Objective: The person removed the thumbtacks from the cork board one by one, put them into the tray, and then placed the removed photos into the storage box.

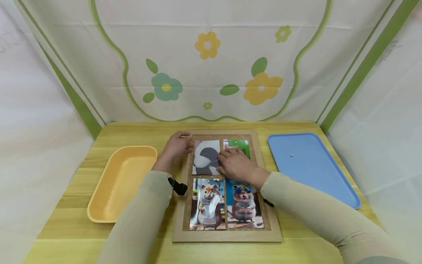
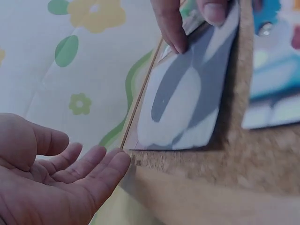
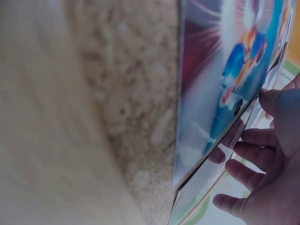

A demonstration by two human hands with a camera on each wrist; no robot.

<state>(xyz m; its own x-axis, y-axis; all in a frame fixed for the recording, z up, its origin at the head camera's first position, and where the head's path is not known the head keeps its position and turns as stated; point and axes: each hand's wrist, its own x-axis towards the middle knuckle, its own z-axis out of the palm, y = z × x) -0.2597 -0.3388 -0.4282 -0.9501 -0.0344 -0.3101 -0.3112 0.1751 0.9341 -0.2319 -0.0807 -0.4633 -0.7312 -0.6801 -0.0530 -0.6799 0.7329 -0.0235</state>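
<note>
left hand (image 1: 178, 146): beside the upper left edge of the framed corkboard (image 1: 227, 236); forearm reaching forward in a pale sleeve, dark strap (image 1: 178, 187) at the wrist. palm turned in toward the board; fingers lightly bent and close together, thumb standing apart; nothing in the grasp. contact with the frame cannot be told.

right hand (image 1: 239, 164): back upward, forearm slanting in from the lower right; the hand covers part of the upper right green card (image 1: 243, 145). fingers a little apart, tips at the right side of the grey-and-white card (image 1: 206, 157); thumb set lower than the forefinger. whether they pinch its edge or only rest on it cannot be told.

grey-and-white card: on the cork, upper left of four, between the two hands.

hamster card in white (image 1: 208, 203): lower left of the cork, glossy.

hamster card with blue glasses (image 1: 244, 205): lower right of the cork.

yellow tray (image 1: 122, 183): left of the board.

blue tray (image 1: 316, 172): right of the board, one small silvery piece (image 1: 291, 156) upon it.
</note>
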